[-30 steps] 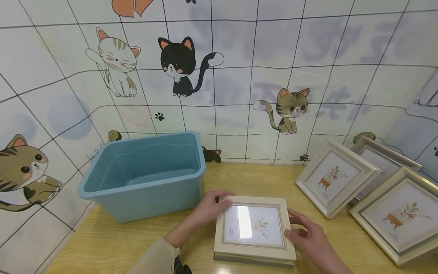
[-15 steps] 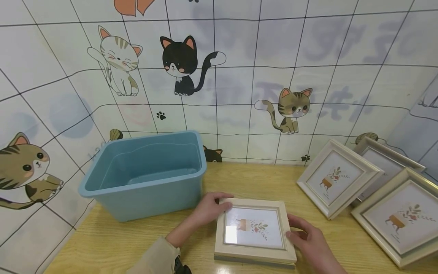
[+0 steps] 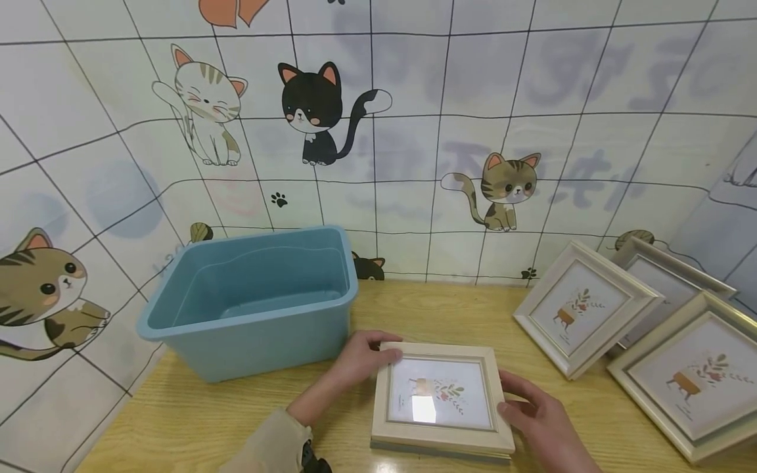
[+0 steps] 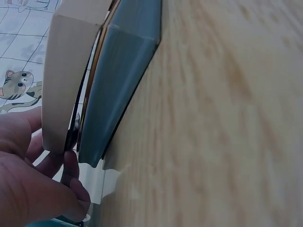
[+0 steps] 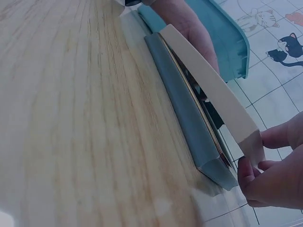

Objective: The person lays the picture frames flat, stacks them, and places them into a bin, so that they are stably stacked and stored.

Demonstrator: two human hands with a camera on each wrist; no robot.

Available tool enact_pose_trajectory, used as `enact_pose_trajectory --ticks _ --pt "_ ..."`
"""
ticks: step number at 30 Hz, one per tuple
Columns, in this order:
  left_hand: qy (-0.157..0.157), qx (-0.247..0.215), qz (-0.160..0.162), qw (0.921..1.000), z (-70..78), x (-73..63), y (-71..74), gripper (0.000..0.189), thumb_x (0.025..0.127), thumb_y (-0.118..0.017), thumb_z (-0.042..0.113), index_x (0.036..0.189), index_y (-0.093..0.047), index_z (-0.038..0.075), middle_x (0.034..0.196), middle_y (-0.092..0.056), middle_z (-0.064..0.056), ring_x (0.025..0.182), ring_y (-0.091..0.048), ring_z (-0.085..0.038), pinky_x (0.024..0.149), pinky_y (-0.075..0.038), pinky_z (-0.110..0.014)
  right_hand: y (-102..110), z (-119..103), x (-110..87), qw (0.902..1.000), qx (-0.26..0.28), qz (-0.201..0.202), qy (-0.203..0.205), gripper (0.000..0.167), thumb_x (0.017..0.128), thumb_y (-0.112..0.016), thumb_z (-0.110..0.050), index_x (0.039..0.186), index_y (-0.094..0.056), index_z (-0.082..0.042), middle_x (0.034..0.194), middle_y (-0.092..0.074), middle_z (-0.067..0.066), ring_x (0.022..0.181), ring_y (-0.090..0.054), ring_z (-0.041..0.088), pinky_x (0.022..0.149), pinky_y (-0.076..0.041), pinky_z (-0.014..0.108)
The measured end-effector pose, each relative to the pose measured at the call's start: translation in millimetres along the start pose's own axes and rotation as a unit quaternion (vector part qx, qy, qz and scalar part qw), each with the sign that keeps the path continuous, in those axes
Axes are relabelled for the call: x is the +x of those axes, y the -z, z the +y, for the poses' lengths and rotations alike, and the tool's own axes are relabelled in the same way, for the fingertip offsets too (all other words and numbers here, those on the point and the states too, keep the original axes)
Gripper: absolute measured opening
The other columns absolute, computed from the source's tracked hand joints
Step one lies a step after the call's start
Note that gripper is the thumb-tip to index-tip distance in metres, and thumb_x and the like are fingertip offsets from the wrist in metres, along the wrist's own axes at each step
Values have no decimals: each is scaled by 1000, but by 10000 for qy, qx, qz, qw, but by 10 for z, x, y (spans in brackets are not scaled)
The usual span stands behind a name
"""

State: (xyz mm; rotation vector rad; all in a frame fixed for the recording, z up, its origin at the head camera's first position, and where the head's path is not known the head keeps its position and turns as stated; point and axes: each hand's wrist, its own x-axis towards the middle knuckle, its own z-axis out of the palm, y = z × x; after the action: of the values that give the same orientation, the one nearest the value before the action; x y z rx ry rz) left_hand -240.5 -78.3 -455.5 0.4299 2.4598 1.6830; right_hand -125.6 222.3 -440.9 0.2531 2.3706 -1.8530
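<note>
On the bench [image 3: 437,305], our left hand [image 3: 359,360] and right hand [image 3: 543,414] had fingers clamped on a cream frame [image 3: 440,394] above a blue-grey frame [image 4: 118,90].

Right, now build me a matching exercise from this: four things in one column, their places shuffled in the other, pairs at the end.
Things
1. cream top frame
2. blue-grey frame
3. plastic bin
4. black-and-white cat

Places
A. on the table, under item 1
B. printed on the wall
C. gripped by the left hand and right hand
D. on the table, at the left

Pairs: 1-C, 2-A, 3-D, 4-B
</note>
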Motion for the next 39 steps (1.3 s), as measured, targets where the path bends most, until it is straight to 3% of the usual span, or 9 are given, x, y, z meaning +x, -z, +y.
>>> enact_pose_trajectory --ticks 6,14,22,30,39 --pt "47 142 106 9998 -11 -10 -7 26 90 -80 19 114 -79 7 90 -67 0 75 -51 -15 63 -43 -28 -16 5 17 9999 -85 -2 -114 58 98 -65 -3 151 -43 8 147 -51 26 110 -66 26 79 -57 34" --pt "53 202 82 9997 -15 -3 -25 25 90 -79 18 113 -79 7 93 -69 1 74 -51 -14 62 -44 -28 -3 57 49 9985 -498 155 -181 56 97 -68 -8 148 -49 7 141 -57 25 119 -63 36 82 -56 32" --pt "78 146 101 9998 -27 -1 -38 24 91 -78 16 113 -79 7 94 -70 1 73 -52 -14 62 -45 -28 23 60 98 9961 -874 51 -118 54 97 -69 -9 146 -51 6 136 -62 23 119 -62 35 87 -54 36" --pt "48 -163 69 9998 -34 -12 -3 24 95 -73 12 115 -76 0 98 -71 -5 72 -53 -12 61 -45 -27 53 41 103 9944 -874 -354 487 61 96 -66 2 151 -42 8 146 -50 29 117 -62 35 83 -54 30" --pt "178 -334 -415 9984 -47 26 60 27 97 -71 12 121 -73 1 97 -69 -5 71 -55 -13 60 -47 -28 102 60 108 9922 -871 -507 732 65 93 -69 5 152 -41 7 146 -48 30 113 -62 30 81 -55 28"
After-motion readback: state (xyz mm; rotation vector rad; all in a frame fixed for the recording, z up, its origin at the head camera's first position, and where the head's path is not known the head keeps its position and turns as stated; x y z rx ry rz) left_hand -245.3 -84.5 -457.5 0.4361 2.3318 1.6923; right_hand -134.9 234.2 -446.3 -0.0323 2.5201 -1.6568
